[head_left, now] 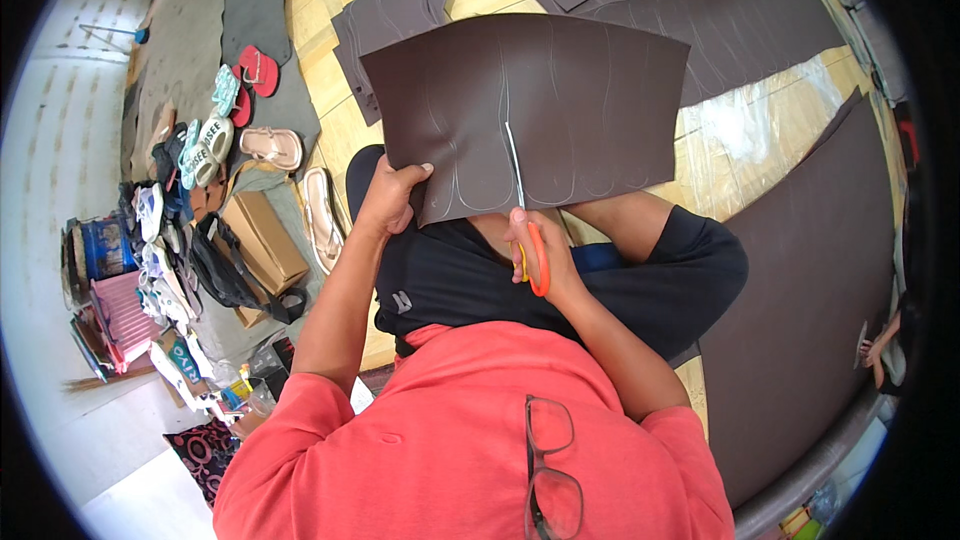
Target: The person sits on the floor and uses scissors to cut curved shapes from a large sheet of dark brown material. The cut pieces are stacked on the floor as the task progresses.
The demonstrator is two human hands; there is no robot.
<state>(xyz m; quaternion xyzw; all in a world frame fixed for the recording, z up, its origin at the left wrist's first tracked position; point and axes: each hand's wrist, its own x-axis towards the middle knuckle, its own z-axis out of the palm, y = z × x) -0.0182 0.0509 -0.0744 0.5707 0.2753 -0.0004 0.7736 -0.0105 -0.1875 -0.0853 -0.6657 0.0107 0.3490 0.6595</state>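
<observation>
A dark brown sheet with pale shoe-sole outlines drawn on it is held up over my crossed legs. My left hand pinches its lower left corner, thumb on top and fingers underneath. In my right hand is a pair of scissors with orange and yellow handles, fingers closed round the grips. One long blade lies over the sheet's face, pointing away from me between two outlines. The other blade is hidden, so I cannot tell how far the scissors are spread.
More marked brown sheets lie on the tiled floor ahead, with a smaller stack left of them. A large brown sheet spreads at right. Sandals, a cardboard box and many shoes crowd the left. Another person's hand shows far right.
</observation>
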